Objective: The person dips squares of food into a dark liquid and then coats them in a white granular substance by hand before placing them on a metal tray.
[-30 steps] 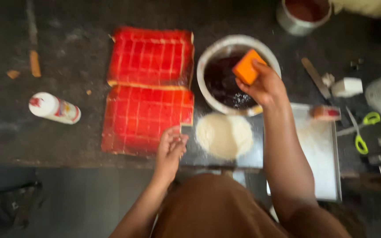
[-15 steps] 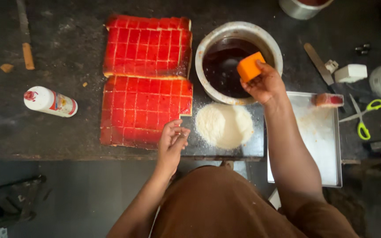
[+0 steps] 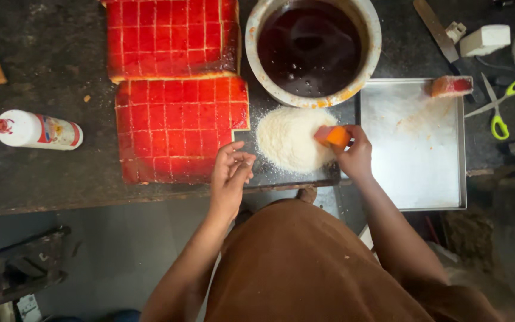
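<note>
— What takes up most of the dark, stained tabletop (image 3: 49, 191)?

— Two red-glazed cake slabs scored into squares. The farther slab (image 3: 171, 39) runs off the top edge; the nearer slab (image 3: 177, 128) lies just below it, touching along a pale crust line, with a notch missing at its lower right corner.

— And to the right?

— A flat rectangular metal tray (image 3: 415, 149), dusted white, overhanging the tabletop's front edge. One red-topped cake piece (image 3: 451, 85) sits at its far right corner. Just beyond the tray stands a round metal bowl of dark red syrup (image 3: 312, 48), its rim smeared orange.

— Where is the piece being handled?

— In the right hand (image 3: 356, 158). Its fingers are clenched around a small orange-glazed cake cube (image 3: 332, 136), pressed against the right edge of a mound of white powdery coating (image 3: 290, 138), which lies between the nearer slab and the tray.

— The left hand?

— The left hand (image 3: 230, 176) holds nothing; its grip is loose, fingertips curled together, at the slab's notched corner.

— Smaller items?

— A white plastic bottle with a red cap (image 3: 37, 130) lies on its side at left. Green-handled scissors (image 3: 499, 107) lie right of the tray, near a long flat blade (image 3: 439, 30).
</note>
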